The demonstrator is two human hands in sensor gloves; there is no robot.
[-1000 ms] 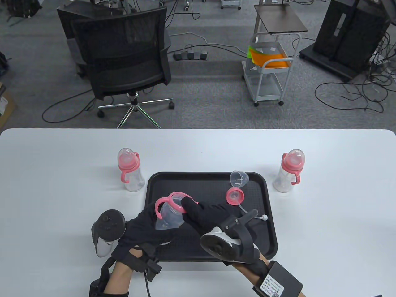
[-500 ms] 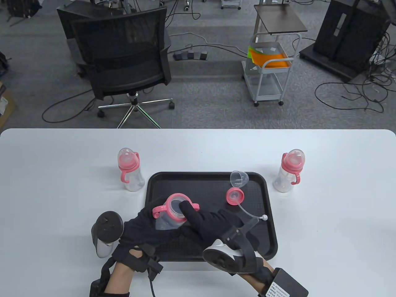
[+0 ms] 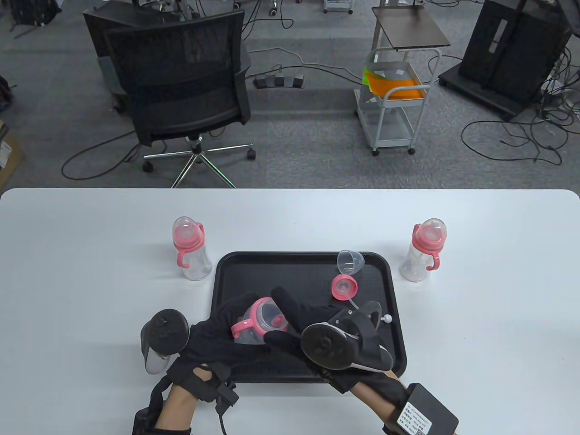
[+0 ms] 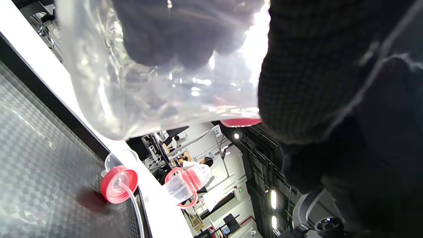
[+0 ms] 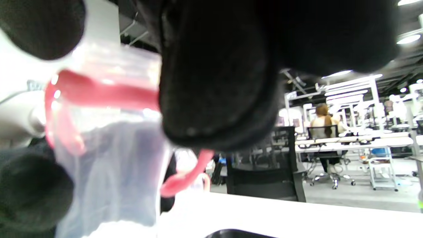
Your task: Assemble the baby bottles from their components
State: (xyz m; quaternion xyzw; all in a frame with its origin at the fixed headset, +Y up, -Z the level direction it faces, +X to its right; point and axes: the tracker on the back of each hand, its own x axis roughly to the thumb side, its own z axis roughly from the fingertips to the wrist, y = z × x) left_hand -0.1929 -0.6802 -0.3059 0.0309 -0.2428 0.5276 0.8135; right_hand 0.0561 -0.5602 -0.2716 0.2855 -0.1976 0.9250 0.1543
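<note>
My left hand (image 3: pixel 224 324) grips a clear bottle body (image 3: pixel 253 333) low over the black tray (image 3: pixel 389 281), its mouth tilted up and to the right. A pink handle ring (image 3: pixel 267 317) sits on its neck. My right hand (image 3: pixel 283 322) holds that ring between forefinger and thumb. In the left wrist view the clear body (image 4: pixel 148 82) fills the top, my gloved fingers behind it. In the right wrist view the ring (image 5: pixel 99 94) and body (image 5: pixel 109 165) are close under my fingers. A pink screw cap with a straw (image 3: pixel 343 287) and a clear dome cover (image 3: pixel 350 261) lie on the tray.
Two assembled bottles stand on the white table: one left of the tray (image 3: pixel 190 249), one right of it (image 3: pixel 423 249). The straw's weighted end (image 3: pixel 386 318) lies by my right tracker. An office chair (image 3: pixel 181 86) and a cart (image 3: pixel 394 99) stand beyond the table.
The bottle has tipped and dropped nearer the tray's front, its mouth now facing right. My right hand has rolled over, its tracker lifting and swinging left. The ring has turned with it.
</note>
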